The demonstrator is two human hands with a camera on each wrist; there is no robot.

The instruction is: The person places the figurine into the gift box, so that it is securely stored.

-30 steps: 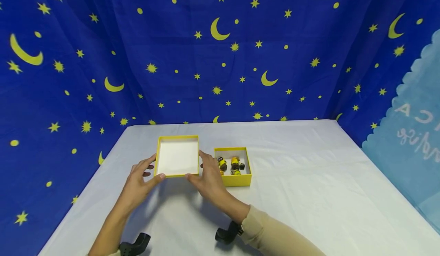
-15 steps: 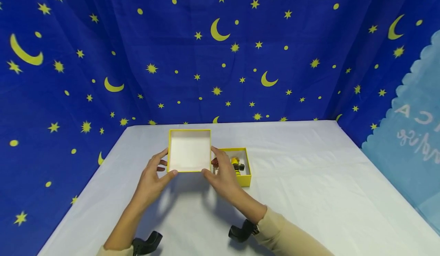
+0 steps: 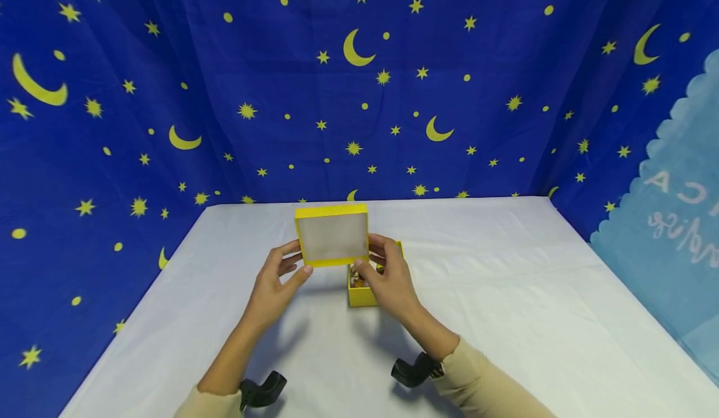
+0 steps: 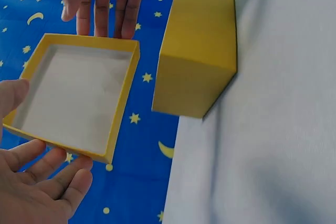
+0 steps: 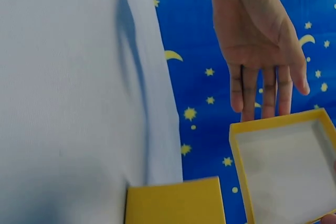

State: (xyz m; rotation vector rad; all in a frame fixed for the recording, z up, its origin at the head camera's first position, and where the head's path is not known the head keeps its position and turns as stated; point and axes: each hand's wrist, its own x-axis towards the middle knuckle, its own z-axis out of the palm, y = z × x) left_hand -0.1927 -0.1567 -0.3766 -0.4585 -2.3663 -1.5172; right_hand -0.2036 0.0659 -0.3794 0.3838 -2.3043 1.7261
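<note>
A yellow box lid [image 3: 334,237] with a white inside is held up between both hands, its hollow side facing the head camera. My left hand [image 3: 272,290] grips its left side, thumb by the lower corner. On the opposite side my right hand [image 3: 393,281] holds it, thumb at the lower right corner. Behind the right hand stands a matching yellow box [image 3: 362,297] on the table, partly hidden. Small yellow and brown figures [image 3: 358,277] show inside it. Both wrist views show fingers along the edges of the lid [image 4: 79,98].
A white cloth [image 3: 533,293] covers the table. Behind hangs a blue curtain [image 3: 314,93] with yellow moons and stars. At the right is a light blue panel [image 3: 668,231] with white lettering. A black wrist device [image 3: 412,371] sits at each cuff.
Both hands have carried the lid rightward and up towards the open box. The lid has tilted, and it and the right hand now cover much of the box.
</note>
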